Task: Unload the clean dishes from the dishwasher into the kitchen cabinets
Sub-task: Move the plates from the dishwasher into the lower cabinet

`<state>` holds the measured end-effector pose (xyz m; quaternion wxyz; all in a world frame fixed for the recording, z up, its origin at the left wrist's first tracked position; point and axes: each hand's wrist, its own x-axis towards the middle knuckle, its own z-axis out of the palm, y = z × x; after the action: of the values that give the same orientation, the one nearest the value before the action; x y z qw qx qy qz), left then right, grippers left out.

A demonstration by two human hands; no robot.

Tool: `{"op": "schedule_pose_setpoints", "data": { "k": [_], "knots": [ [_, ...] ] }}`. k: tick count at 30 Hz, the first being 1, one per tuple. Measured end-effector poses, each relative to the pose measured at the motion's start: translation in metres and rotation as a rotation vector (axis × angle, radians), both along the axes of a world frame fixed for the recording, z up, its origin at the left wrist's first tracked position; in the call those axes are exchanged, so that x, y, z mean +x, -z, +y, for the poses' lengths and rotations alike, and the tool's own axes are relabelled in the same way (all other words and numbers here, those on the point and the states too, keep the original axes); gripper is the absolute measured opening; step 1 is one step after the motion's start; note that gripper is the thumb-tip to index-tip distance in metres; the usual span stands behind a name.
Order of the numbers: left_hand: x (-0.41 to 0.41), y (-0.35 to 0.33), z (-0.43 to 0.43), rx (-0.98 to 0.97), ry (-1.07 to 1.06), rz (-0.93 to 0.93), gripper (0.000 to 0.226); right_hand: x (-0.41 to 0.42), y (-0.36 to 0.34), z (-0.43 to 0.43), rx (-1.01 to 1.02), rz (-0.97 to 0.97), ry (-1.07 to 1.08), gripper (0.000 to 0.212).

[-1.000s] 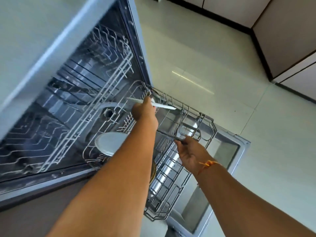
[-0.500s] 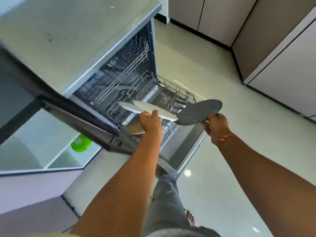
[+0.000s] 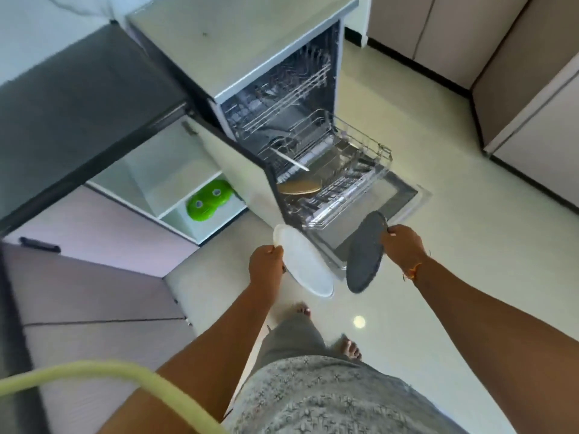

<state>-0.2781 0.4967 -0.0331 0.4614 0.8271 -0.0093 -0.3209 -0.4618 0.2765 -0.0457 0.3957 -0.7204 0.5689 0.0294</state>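
My left hand (image 3: 265,267) grips the rim of a white plate (image 3: 305,263), held tilted above the floor. In my right hand (image 3: 402,244) a dark grey speckled plate (image 3: 365,253) hangs edge-down, pinched at its upper rim. Both plates are in front of the open dishwasher (image 3: 282,98). Its lower rack (image 3: 360,170) is pulled out over the lowered door (image 3: 404,195). In the rack lie a tan plate (image 3: 299,186) and a white plate (image 3: 289,159) standing on edge.
An open lower cabinet (image 3: 163,180) left of the dishwasher holds a green object (image 3: 208,200) on its lower shelf. A dark countertop (image 3: 78,108) runs above it. Tall cabinets (image 3: 517,73) line the right wall. My bare feet (image 3: 349,346) stand on the pale tiled floor.
I have stood up and stepped back from the dishwasher. Both hands lifted their plates out of the rack and brought them down and towards me, now tilted edge-down.
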Motion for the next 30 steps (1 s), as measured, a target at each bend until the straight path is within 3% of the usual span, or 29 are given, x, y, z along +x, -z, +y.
{"op": "schedule_pose_setpoints", "data": {
  "k": [4, 8, 10, 13, 22, 30],
  "knots": [
    [0.037, 0.0, 0.069, -0.085, -0.373, 0.158, 0.014, 0.032, 0.014, 0.048, 0.136, 0.03, -0.088, 0.031],
    [0.091, -0.006, 0.119, -0.29, -0.755, 0.26, 0.006, 0.1, 0.017, 0.093, 0.331, -0.174, -0.024, 0.034],
    [0.128, -0.009, 0.134, -0.37, -0.842, 0.269, 0.014, 0.144, 0.015, 0.112, 0.456, -0.272, 0.051, 0.031],
    [0.192, -0.004, 0.147, -0.428, -0.938, 0.291, 0.031, 0.217, 0.018, 0.129, 0.638, -0.378, 0.193, 0.017],
    [0.355, 0.072, 0.121, -0.586, -1.024, 0.474, 0.029, 0.422, 0.06, 0.153, 0.839, -0.555, 0.638, 0.025],
    [0.445, 0.19, 0.103, -0.656, -1.068, 0.541, 0.024, 0.539, 0.156, 0.152, 0.934, -0.662, 0.667, 0.019]
  ]
}}
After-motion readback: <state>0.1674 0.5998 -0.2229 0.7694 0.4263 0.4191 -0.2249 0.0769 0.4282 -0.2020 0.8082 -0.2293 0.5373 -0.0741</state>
